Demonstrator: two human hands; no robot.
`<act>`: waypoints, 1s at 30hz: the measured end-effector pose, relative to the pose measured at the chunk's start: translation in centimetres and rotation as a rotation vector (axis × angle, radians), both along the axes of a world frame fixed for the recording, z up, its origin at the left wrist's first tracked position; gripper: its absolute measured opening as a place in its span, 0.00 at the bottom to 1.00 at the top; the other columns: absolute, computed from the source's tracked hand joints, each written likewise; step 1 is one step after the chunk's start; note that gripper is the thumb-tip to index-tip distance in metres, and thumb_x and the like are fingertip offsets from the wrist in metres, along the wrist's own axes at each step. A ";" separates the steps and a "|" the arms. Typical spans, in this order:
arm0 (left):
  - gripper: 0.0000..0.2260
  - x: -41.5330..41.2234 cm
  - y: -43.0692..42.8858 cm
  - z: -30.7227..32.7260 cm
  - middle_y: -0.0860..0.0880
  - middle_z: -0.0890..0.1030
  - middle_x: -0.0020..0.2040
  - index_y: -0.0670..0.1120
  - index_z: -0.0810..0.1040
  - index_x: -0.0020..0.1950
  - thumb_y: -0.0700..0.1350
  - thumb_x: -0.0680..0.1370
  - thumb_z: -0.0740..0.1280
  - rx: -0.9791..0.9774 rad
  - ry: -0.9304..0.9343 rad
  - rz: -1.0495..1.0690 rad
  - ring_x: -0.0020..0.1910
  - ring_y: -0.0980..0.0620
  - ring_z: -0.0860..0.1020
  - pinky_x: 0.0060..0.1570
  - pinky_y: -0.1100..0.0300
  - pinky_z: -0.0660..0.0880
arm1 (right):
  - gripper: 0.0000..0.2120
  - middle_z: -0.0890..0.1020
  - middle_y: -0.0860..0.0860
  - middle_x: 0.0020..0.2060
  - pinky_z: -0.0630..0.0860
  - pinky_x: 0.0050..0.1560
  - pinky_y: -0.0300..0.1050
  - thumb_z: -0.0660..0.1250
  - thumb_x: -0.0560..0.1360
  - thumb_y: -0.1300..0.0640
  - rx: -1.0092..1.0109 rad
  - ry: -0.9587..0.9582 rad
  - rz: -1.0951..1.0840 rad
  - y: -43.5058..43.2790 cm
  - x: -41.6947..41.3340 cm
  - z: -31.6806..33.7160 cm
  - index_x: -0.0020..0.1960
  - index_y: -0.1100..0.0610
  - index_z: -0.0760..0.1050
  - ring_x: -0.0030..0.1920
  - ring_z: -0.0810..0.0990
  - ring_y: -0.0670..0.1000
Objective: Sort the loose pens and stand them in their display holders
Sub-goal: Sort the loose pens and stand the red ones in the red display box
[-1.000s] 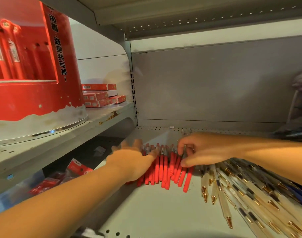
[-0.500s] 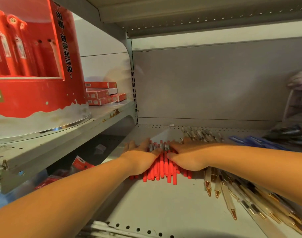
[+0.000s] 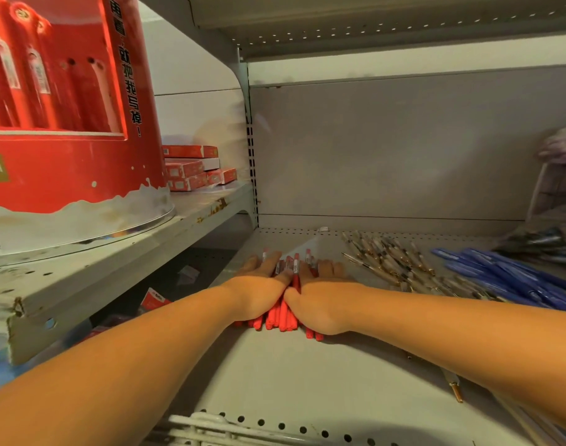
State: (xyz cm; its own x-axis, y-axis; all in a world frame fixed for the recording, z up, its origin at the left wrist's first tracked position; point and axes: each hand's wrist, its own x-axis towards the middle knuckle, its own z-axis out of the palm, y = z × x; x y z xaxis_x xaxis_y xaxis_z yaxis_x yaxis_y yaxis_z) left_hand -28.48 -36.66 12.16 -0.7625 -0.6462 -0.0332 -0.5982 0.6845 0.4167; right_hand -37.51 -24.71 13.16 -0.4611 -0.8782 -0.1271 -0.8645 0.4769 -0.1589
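Red plastic pens [image 3: 283, 317], 12 o'clock, were pressed between flat-fingered left hand [image 3: 259, 291] and right hand [image 3: 320, 300]; likely light, slippery, best grabbed mid-barrel.

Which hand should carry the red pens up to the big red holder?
Probably the left hand: it presses the red pens from the left, and the red holder stands on the shelf farther left.

The head camera sat close before the lower shelf [image 3: 275, 375], above its front edge. It looked forward and down along the shelf to the back panel [image 3: 388, 149]. Its wide lens bowed the upper shelf [image 3: 120, 252] along the left side. The left hand [image 3: 259, 291] and right hand [image 3: 320, 304] lay near mid-frame, with the arms [image 3: 130, 349] entering from the bottom corners.
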 end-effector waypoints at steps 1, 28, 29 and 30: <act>0.28 0.0 -0.3 0.0 0.49 0.45 0.82 0.60 0.44 0.80 0.65 0.82 0.47 -0.007 -0.010 -0.009 0.80 0.45 0.45 0.77 0.44 0.44 | 0.33 0.46 0.59 0.79 0.46 0.76 0.58 0.43 0.81 0.40 -0.015 0.006 -0.003 0.0 0.1 0.0 0.80 0.55 0.40 0.78 0.40 0.61; 0.21 -0.4 4.6 3.9 0.51 0.72 0.69 0.57 0.69 0.70 0.64 0.80 0.58 -0.204 0.211 -0.213 0.66 0.48 0.72 0.59 0.56 0.69 | 0.23 0.79 0.59 0.57 0.75 0.58 0.52 0.56 0.76 0.39 -0.287 -0.112 -0.034 8.2 -10.8 5.2 0.59 0.55 0.75 0.58 0.79 0.58; 0.21 -0.9 5.9 4.3 0.51 0.77 0.63 0.56 0.72 0.67 0.65 0.79 0.58 -0.206 0.177 -0.243 0.61 0.49 0.75 0.53 0.58 0.70 | 0.21 0.81 0.58 0.55 0.76 0.55 0.50 0.57 0.77 0.40 -0.279 -0.101 -0.051 8.8 -11.4 5.2 0.57 0.54 0.76 0.57 0.79 0.58; 0.21 -1.6 7.1 4.5 0.51 0.80 0.55 0.54 0.75 0.63 0.66 0.78 0.57 -0.193 0.132 -0.253 0.55 0.49 0.78 0.47 0.59 0.71 | 0.18 0.82 0.56 0.51 0.77 0.52 0.48 0.58 0.77 0.41 -0.273 -0.088 -0.069 9.4 -12.0 5.2 0.55 0.53 0.77 0.55 0.80 0.57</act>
State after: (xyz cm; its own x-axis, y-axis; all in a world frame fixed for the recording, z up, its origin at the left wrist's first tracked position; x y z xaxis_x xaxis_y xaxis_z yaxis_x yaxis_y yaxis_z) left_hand -30.03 -29.55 16.68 -0.8892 -0.4204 0.1804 -0.3487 0.8782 0.3274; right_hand -49.53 -15.26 18.31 -0.5182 -0.8526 0.0671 -0.8088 0.4630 -0.3625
